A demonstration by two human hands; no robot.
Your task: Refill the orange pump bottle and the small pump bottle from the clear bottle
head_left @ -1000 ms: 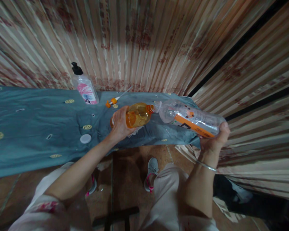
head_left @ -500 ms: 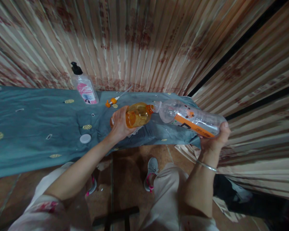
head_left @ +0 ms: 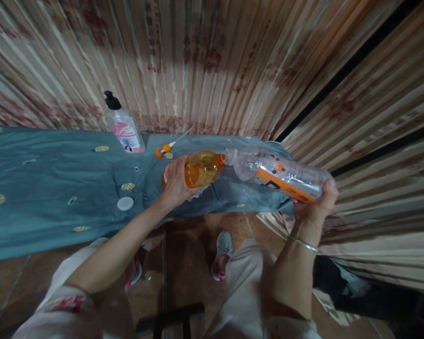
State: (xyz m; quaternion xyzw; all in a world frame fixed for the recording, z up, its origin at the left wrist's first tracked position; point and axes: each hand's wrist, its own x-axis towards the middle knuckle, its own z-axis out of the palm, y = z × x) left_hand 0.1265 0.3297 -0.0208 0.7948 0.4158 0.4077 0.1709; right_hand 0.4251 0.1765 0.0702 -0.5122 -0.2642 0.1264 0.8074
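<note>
My left hand (head_left: 177,179) is wrapped around an amber see-through bottle (head_left: 203,169), which lies tilted with its neck toward the right. In my right hand (head_left: 316,205) is the base of a large clear plastic bottle (head_left: 282,174) with an orange and white label. The two bottle mouths meet, neck to neck, over the cloth. Whether liquid passes between them I cannot make out. Behind my left hand lies an orange pump head (head_left: 165,149) with a thin pale tube. A round white cap (head_left: 125,203) rests to the left of my left wrist.
A clear pump bottle (head_left: 125,129) with a black top and pink label stands at the back left. Blue-green cloth (head_left: 56,188) covers the long narrow surface. Pleated curtains (head_left: 205,61) hang behind and to the right. Below is a tiled floor (head_left: 194,235) with my feet on it.
</note>
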